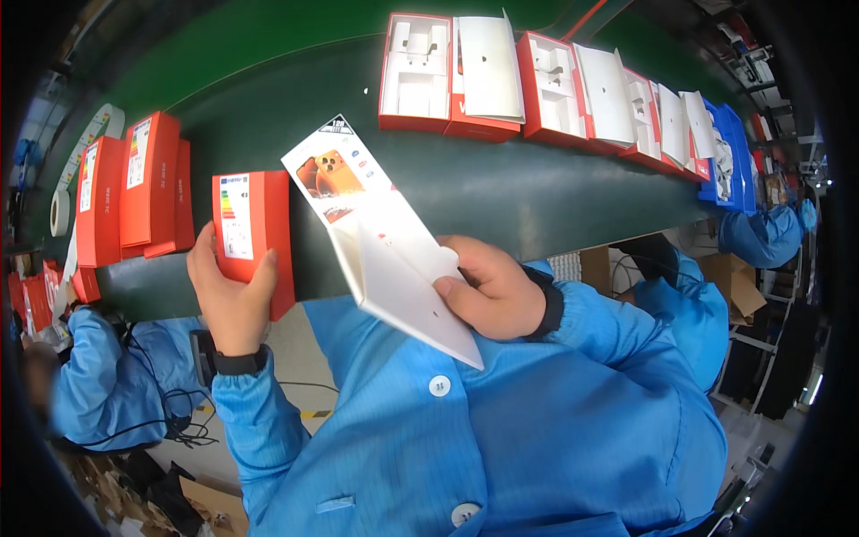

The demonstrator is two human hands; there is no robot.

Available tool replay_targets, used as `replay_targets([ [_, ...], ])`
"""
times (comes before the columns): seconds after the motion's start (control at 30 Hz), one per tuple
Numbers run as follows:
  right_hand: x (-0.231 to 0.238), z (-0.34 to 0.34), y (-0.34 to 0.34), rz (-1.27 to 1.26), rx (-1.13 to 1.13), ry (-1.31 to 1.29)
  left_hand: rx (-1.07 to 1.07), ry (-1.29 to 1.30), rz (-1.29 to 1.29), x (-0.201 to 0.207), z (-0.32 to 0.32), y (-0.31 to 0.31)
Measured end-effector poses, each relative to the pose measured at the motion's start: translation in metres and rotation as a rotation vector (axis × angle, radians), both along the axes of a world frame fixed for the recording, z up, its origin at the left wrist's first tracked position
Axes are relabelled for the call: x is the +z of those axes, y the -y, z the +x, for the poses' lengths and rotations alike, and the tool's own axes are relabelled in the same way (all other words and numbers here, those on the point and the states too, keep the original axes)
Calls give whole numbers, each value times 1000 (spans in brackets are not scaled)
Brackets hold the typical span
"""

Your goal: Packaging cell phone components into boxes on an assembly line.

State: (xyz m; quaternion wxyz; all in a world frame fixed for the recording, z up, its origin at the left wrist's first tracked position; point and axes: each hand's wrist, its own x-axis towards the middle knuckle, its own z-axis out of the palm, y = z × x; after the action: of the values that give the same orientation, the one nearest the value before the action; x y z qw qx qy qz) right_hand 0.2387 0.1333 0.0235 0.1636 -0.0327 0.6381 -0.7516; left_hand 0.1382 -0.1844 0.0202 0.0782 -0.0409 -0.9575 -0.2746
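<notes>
- My right hand pinches the white card sleeve by one edge, printed leaflet sticking out on top; the leaflet may slide out.
- My left hand wraps the red box at the green belt's near edge; a loose grip could drop it off the edge.
- Red box stack sits just left.

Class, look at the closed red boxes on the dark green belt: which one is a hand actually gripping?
The closed red cardboard box with the label, at the belt's near edge, gripped by the left hand. The other closed red boxes sit stacked farther left, untouched.
</notes>
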Motion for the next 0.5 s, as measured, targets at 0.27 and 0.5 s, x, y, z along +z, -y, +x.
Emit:
replay_targets([
  [0.27,8,-4,5,159,118,-393,130,26,-122,-6,-11,-8],
  [0.5,3,-9,19,0,-75,85,21,-182,-78,-3,-5,-5],
])
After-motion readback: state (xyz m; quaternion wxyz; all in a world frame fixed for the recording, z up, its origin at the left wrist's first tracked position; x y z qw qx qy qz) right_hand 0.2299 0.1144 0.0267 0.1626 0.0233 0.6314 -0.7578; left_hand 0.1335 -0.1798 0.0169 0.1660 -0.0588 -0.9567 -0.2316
